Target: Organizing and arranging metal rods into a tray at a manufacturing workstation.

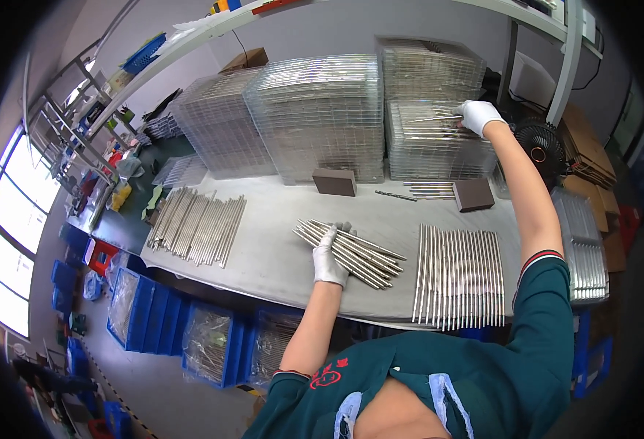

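White cotton gloves on both hands. Left hand (329, 257) sits low centre of the frame, forearm rising straight from the lower edge, palm down, fingers spread flat over a loose bundle of metal rods (351, 252); it presses rather than clamps, nothing closed around a rod. That bundle lies on the grey table (278, 256), its long axis slanting from upper left down to lower right, the rods roughly parallel, ends fanned a little.

Right hand (477, 115) is in the upper right, arm stretched fully out and up along the right side of the frame, elbow nearly straight, teal sleeve at the shoulder. Its fingers are pinched together on 1 thin rod (435, 118), which points left from the glove, long axis near horizontal, lying over the top of the shorter right-hand stack of clear plastic trays (432, 146).

Lower right of the table: a neat row of rods (459, 274), axes running top to bottom. Left side: another rod pile (194, 223), slanted. 2 brown blocks (334, 182) (473, 194) just in front of the tray stacks. Blue bins (146, 311) below the table edge, lower left.
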Action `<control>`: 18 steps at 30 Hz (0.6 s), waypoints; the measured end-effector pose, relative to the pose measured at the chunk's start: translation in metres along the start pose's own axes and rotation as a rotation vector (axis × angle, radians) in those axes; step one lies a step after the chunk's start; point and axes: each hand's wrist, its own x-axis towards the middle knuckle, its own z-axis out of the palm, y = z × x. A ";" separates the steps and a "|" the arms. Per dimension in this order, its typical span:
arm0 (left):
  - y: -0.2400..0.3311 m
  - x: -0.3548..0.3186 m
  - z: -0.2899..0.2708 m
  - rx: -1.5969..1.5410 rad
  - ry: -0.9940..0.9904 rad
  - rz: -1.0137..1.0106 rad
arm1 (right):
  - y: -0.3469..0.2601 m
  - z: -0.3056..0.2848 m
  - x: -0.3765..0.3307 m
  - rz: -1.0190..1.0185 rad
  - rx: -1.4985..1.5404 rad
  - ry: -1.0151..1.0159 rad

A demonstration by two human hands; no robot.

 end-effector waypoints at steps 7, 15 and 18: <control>-0.002 0.003 -0.002 0.001 0.006 0.040 | -0.059 -0.011 -0.034 -0.066 0.581 0.400; -0.001 0.003 -0.005 -0.002 0.025 0.079 | -0.223 0.057 -0.115 -0.538 0.655 -0.511; 0.000 0.005 -0.011 -0.066 0.002 0.097 | -0.244 0.053 -0.115 -0.507 0.615 -0.538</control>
